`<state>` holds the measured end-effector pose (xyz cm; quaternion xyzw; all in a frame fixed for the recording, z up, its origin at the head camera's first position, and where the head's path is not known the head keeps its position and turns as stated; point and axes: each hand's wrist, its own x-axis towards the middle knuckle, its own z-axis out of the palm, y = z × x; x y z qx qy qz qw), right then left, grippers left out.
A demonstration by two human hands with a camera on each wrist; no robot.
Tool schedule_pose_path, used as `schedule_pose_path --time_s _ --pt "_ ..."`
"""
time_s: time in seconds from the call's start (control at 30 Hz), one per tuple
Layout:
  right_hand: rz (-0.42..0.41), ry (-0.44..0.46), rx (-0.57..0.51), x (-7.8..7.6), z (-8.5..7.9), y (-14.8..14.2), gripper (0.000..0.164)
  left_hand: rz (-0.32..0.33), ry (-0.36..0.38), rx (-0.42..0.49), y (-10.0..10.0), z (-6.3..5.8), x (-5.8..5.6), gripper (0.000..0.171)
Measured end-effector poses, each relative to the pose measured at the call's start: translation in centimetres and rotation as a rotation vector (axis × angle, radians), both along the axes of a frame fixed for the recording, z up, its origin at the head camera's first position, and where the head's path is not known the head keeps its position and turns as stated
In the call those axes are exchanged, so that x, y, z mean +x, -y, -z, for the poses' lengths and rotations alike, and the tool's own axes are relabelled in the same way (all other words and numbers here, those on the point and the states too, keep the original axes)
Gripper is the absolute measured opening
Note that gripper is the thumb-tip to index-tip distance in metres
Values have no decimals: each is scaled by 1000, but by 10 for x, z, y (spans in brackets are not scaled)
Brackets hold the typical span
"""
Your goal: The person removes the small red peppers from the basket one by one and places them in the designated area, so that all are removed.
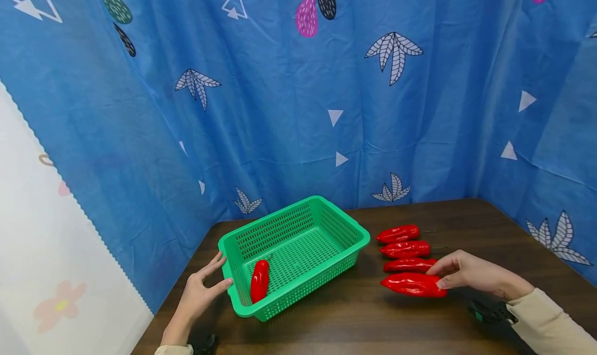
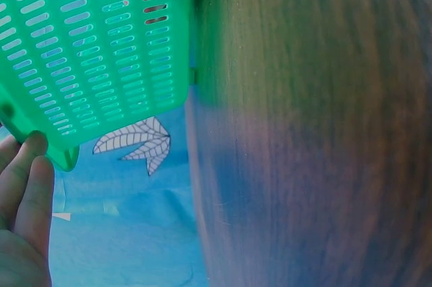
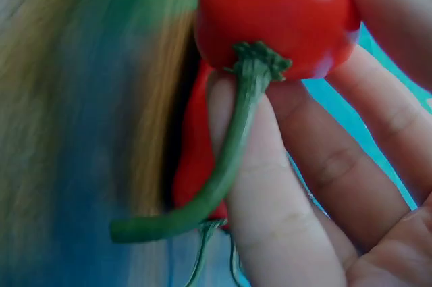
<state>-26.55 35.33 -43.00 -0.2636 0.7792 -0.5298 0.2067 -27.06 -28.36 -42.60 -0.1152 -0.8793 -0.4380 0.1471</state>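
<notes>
My right hand pinches a glossy red chili pepper near its stem end, its tip pointing left. Close up in the right wrist view, thumb and fingers sit around its round top, and a curved green stem hangs from it. Behind this pepper, several more red chili peppers lie in a column on the table. My left hand rests thumb and fairly straight fingertips on the left end rim of a green plastic basket. One red chili pepper lies inside, near that end.
The dark wooden table carries the basket on the left and the peppers on the right. A blue patterned curtain hangs right behind its back edge. White patterned cloth hangs at the far left.
</notes>
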Motion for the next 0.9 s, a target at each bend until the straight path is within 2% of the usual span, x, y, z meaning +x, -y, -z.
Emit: schedule_pose_path --time_s 0.3,0.63,0.9 --pt "46 -16 57 1 2 -6 34 5 -2 5 1 0 0 62" --pt "39 -15 26 0 9 -5 35 12 -1 18 0 2 1 62" --pt "65 -31 57 2 9 -4 33 9 7 11 -2 1 2 62"
